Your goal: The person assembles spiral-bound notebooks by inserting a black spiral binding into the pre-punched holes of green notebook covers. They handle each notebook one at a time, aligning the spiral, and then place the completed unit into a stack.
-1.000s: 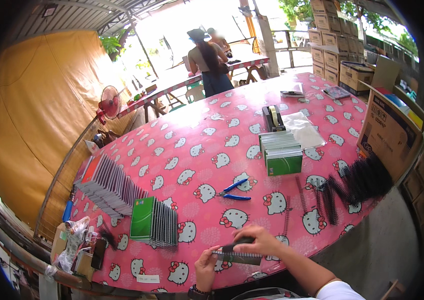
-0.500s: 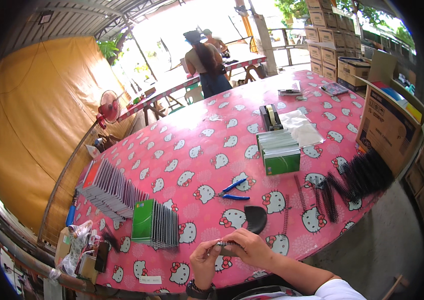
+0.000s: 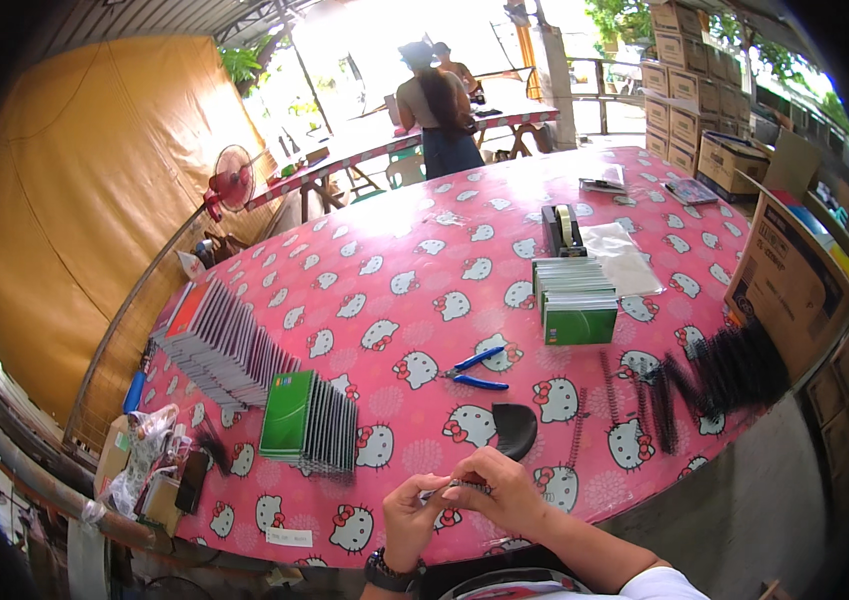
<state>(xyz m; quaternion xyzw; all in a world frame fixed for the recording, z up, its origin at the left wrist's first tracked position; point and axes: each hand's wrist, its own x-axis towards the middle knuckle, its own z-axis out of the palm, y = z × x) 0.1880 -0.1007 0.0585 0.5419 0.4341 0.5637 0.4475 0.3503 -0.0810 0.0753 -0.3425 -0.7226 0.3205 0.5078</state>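
My left hand [image 3: 410, 515] and my right hand [image 3: 504, 492] meet close to the table's near edge. Both have closed fingers, pinching a small dark piece with a ridged, coil-like edge [image 3: 457, 486]; the fingers cover most of it, so its kind is unclear. Just beyond the right hand lies a black, curved, pouch-like thing [image 3: 515, 430]. Farther off rest blue-handled pliers [image 3: 479, 379] with their handles spread. To the left stands a row of green-covered spiral notebooks [image 3: 287, 415]. Several loose black binding coils [image 3: 655, 405] lie on the right.
The table has a pink patterned cover [image 3: 364, 330]. Another notebook stack [image 3: 579, 325], a tape dispenser [image 3: 563, 232] and clear plastic sheets [image 3: 620, 258] sit farther back. A cardboard box [image 3: 784, 265] stands right; a cluttered box [image 3: 149, 465] left. Two people are at a far table [image 3: 344, 165].
The view has shifted a little, so the table's things sit slightly differently in the picture. Both hands stay together on the same small piece, with only slight finger movement.
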